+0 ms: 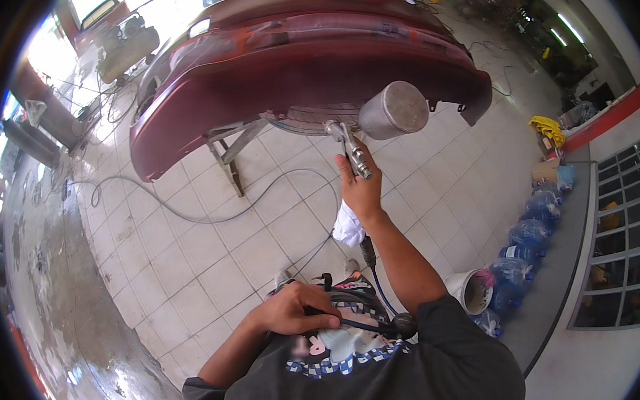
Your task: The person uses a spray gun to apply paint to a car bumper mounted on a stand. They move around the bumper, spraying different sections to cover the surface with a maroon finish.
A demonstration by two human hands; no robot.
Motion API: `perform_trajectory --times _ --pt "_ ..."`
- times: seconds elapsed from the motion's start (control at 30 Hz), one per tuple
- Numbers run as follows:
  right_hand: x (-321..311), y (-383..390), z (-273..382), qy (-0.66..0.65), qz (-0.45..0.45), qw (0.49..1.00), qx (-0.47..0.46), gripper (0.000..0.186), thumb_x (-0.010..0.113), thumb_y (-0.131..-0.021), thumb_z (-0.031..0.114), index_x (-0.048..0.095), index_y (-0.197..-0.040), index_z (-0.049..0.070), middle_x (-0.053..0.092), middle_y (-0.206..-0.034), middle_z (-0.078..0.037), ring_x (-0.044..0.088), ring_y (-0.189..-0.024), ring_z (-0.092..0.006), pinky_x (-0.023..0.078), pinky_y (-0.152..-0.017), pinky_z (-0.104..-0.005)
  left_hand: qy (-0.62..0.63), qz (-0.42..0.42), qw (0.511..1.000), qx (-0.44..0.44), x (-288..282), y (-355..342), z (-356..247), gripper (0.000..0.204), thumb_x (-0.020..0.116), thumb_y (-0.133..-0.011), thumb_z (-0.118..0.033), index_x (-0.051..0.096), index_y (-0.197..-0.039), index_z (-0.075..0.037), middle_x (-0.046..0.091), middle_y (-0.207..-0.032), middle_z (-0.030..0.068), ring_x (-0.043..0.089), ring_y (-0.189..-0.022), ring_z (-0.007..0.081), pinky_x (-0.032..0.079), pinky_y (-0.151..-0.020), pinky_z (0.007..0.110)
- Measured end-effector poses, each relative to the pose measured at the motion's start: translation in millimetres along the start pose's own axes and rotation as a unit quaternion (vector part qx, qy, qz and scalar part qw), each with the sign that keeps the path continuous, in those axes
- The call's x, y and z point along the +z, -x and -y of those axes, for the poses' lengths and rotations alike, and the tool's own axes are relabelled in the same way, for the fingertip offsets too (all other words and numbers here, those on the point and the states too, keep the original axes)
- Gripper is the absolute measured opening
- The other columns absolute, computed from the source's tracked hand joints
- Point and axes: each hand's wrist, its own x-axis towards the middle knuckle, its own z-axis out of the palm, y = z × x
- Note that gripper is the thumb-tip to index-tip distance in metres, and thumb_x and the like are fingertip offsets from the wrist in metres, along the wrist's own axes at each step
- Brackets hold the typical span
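My right hand (363, 188) is wrapped round the handle of a spray gun (350, 148), held out in front of me. The gun's round metal cup (396, 110) juts to its right, close to the lower edge of a dark red car bumper (283, 81). A white cloth (349, 226) hangs below that hand, and a dark hose fitting (369, 253) shows beneath it. At my waist, my left hand (301, 308) is closed round a dark air hose (364, 326), which loops back up toward the gun. The bumper rests on a metal stand (231, 165) and is partly covered with clear film.
A thin grey hose (218, 219) curls across the tiled floor (214, 258). To the right stand a white bucket (471, 292), several blue water jugs (524, 250) and a barred window (619, 237). An air compressor (128, 50) is at the far left, near grey cylinders (34, 144).
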Motion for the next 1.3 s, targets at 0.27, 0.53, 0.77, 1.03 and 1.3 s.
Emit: perform_trajectory --times 0.27,0.53,0.77,1.03,1.3 --pt "-110.9 -27.7 -71.5 0.074 -0.068 0.995 0.021 0.046 0.071 -0.098 0.033 0.062 -0.129 0.001 0.073 -0.104 -0.016 0.071 -0.093 -0.0239 0.055 -0.08 -0.0346 -0.006 -0.059 0.997 -0.039 34.9 -55.4 11.9 0.026 0.075 -0.094 -0.024 0.075 -0.087 0.001 0.068 -0.075 0.0135 0.064 -0.069 0.025 0.048 -0.062 0.038" --pt "-207.9 -60.9 -155.4 0.09 -0.137 0.982 0.096 0.04 0.072 -0.098 0.035 0.065 -0.117 0.0 0.071 -0.096 -0.013 0.066 -0.083 -0.0244 0.052 -0.077 -0.0355 -0.035 -0.071 0.994 -0.073 57.2 -117.4 19.4 0.027 0.074 -0.094 -0.026 0.074 -0.088 0.001 0.066 -0.073 0.0139 0.062 -0.066 0.0253 0.046 -0.061 0.037" --pt "-292.0 -90.7 -243.8 0.126 -0.177 0.969 0.117 0.04 0.072 -0.097 0.035 0.067 -0.114 -0.001 0.073 -0.1 -0.016 0.07 -0.09 -0.0275 0.053 -0.081 -0.0378 -0.046 -0.115 0.985 -0.117 69.3 -156.1 25.1 0.029 0.073 -0.095 -0.027 0.074 -0.088 0.001 0.066 -0.072 0.0141 0.06 -0.065 0.0246 0.045 -0.06 0.038" --pt "-343.3 -120.4 -298.8 0.265 -0.255 0.926 0.081 0.039 0.069 -0.097 0.029 0.063 -0.124 0.001 0.074 -0.105 -0.021 0.071 -0.092 -0.0356 0.053 -0.078 -0.0395 -0.168 -0.168 0.913 -0.332 59.4 -140.7 92.9 0.036 0.07 -0.096 -0.035 0.074 -0.089 0.0 0.069 -0.074 0.0142 0.064 -0.067 0.0243 0.048 -0.063 0.037" --pt "-265.0 -67.2 -263.5 -0.063 -0.114 0.961 0.243 0.037 0.062 -0.103 0.038 0.057 -0.118 0.004 0.054 -0.074 0.001 0.049 -0.061 -0.0071 0.042 -0.051 -0.0266 -0.169 -0.222 0.898 -0.339 69.9 -81.5 154.6 0.047 0.067 -0.094 -0.049 0.075 -0.089 -0.003 0.071 -0.079 0.0168 0.069 -0.074 0.0333 0.051 -0.07 0.041"
